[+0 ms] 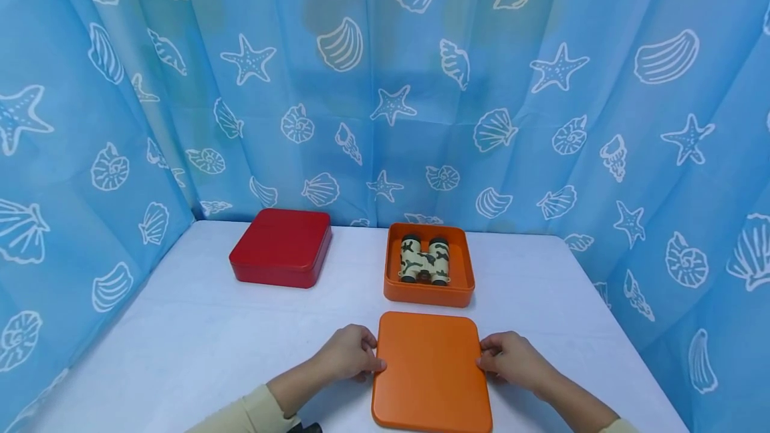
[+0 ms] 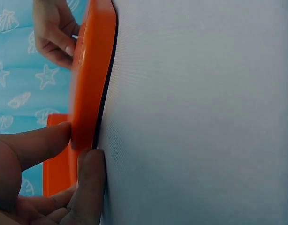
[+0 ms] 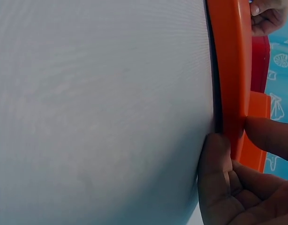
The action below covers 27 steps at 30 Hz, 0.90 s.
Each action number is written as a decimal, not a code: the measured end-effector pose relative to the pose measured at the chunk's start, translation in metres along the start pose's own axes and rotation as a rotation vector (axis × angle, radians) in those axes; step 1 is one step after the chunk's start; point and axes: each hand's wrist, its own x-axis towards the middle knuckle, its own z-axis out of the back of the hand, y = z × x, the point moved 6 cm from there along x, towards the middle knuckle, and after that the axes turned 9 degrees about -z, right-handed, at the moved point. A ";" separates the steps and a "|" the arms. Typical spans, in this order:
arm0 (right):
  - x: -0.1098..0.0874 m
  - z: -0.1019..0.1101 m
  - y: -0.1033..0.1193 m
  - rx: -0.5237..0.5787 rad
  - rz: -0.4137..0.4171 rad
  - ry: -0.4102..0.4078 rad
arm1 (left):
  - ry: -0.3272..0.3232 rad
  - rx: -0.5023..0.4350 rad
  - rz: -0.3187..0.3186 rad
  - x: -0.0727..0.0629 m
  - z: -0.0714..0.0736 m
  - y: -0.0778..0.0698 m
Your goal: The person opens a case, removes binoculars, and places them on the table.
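Observation:
An orange square lid (image 1: pixel 430 373) lies level at the front of the table, very close to the cloth. My left hand (image 1: pixel 350 354) pinches its left edge, thumb on top and fingers below. On the opposite edge my right hand (image 1: pixel 516 361) grips it the same way, and the right wrist view shows the thumb and fingers (image 3: pixel 214 154) around the rim. Just behind the lid stands an open orange box (image 1: pixel 428 297). Inside that box lie camouflage-patterned binoculars (image 1: pixel 424 260).
A closed red box (image 1: pixel 281 247) stands at the back left of the white-covered table (image 1: pixel 198 326). Blue curtains (image 1: pixel 385 85) with white shell prints hang behind the table and along both sides.

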 end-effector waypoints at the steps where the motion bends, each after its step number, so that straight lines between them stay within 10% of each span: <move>1: 0.000 0.000 0.000 0.000 0.001 -0.001 | 0.000 0.005 -0.002 -0.001 0.000 0.000; 13: -0.004 0.002 0.003 -0.041 0.005 -0.043 | -0.001 0.029 0.009 -0.002 0.002 -0.002; 19: -0.001 0.018 0.015 -0.254 0.071 -0.202 | -0.011 0.052 -0.117 0.014 0.024 -0.007; 27: 0.012 0.047 0.047 -0.343 0.219 -0.441 | -0.160 0.421 -0.274 0.062 0.061 -0.021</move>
